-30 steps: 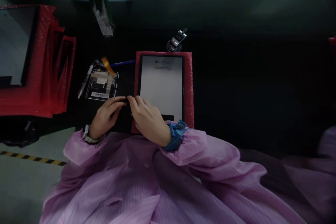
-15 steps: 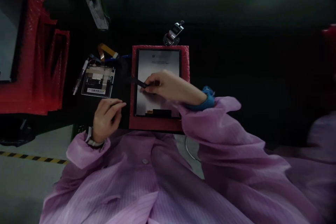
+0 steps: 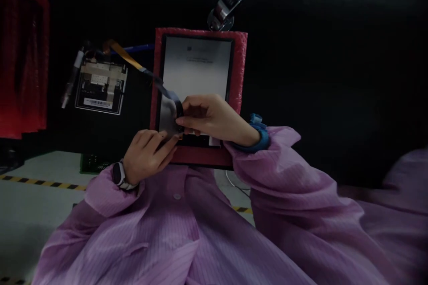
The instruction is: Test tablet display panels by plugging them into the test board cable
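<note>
A flat display panel [image 3: 197, 75] lies on red bubble wrap [image 3: 239, 75]. My right hand [image 3: 214, 118] pinches the black end of a flat ribbon cable [image 3: 169, 93] over the panel's lower left part. From there the cable runs up and left, turning orange, toward a small circuit board module [image 3: 102, 87] with tape and a barcode label. My left hand [image 3: 150, 153] is at the panel's lower left corner, fingers somewhat spread, its fingertips close to the cable end. Nothing shows in its grasp.
A metal roller-like fixture [image 3: 224, 9] stands behind the panel. Left of the module lies a white pen-like tool [image 3: 72, 78]. Red bubble-wrap bags [image 3: 25, 62] are stacked at the far left. At the right edge a co-worker's sleeve [image 3: 409, 178] shows.
My right hand has brought the cable end down toward the panel's lower edge. My left hand has moved right, onto the panel's corner. The view has shifted, and the scene looks darker.
</note>
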The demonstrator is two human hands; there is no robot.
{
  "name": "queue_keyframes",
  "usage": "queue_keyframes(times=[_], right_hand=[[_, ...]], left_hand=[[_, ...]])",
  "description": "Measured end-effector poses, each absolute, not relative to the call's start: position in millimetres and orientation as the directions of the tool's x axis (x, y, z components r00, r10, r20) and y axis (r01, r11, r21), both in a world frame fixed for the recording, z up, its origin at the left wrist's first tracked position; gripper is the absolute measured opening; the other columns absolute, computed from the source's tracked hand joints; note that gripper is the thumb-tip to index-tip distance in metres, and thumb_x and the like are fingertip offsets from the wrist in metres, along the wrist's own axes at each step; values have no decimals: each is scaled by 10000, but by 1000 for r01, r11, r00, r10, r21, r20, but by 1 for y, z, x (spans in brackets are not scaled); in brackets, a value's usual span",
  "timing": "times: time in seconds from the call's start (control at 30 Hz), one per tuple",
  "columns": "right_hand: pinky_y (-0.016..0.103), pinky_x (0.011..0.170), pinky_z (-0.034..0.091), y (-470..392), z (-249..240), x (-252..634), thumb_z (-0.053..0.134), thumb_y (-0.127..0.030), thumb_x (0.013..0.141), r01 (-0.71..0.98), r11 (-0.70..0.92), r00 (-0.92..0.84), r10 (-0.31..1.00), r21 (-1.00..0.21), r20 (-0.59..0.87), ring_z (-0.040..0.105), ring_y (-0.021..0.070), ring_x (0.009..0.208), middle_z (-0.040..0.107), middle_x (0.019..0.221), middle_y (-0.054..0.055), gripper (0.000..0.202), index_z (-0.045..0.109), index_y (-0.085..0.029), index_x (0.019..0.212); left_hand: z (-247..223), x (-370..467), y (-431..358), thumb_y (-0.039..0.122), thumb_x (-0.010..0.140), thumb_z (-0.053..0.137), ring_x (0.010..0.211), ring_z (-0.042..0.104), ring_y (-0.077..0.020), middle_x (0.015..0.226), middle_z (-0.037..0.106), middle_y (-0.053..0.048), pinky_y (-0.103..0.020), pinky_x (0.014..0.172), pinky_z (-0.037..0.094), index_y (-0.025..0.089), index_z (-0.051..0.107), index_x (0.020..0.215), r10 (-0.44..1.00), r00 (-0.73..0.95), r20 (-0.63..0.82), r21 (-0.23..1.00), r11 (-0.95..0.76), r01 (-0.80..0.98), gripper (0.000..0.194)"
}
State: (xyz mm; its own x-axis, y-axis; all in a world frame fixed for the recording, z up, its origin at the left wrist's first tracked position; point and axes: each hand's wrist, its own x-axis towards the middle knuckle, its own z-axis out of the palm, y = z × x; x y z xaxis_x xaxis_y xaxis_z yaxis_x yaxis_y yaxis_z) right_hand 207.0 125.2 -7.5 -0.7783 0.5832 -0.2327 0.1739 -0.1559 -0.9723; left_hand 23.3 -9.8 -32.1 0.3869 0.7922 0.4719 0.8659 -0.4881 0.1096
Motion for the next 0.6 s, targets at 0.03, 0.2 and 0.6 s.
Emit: queue_keyframes(times=[0.03, 0.2, 0.6], right_hand=[[171, 465, 419, 124, -7, 208, 697, -219, 851, 175, -144, -769, 598, -974, -227, 535, 61, 471, 612, 601, -40, 166, 558, -154, 787], [207, 531, 465, 120, -5, 209, 705, -202, 856, 193, -151, -696, 676, -969, -244, 590, 91, 533, 635, 611, -19, 177, 557, -164, 767], [232, 519, 500, 105, -2, 212, 785, -363, 847, 265, -184, -607, 730, -946, -312, 606, 104, 559, 645, 662, -16, 316, 534, -187, 772]], left_hand=[[-32, 23, -10, 235, 955, 641, 842, 606, -198, 942, 684, -69, -347, 751, 484, 184, 682, 1144, 801, 383, 460, 122, -484, 866, 200], [-31, 24, -8, 233, 946, 656, 851, 593, -202, 971, 677, -62, -357, 768, 470, 194, 658, 1156, 843, 370, 391, 207, -472, 857, 214], [-34, 22, -11, 207, 907, 681, 849, 630, -186, 953, 693, -27, -346, 777, 474, 221, 636, 1093, 830, 355, 431, 268, -493, 828, 191]])
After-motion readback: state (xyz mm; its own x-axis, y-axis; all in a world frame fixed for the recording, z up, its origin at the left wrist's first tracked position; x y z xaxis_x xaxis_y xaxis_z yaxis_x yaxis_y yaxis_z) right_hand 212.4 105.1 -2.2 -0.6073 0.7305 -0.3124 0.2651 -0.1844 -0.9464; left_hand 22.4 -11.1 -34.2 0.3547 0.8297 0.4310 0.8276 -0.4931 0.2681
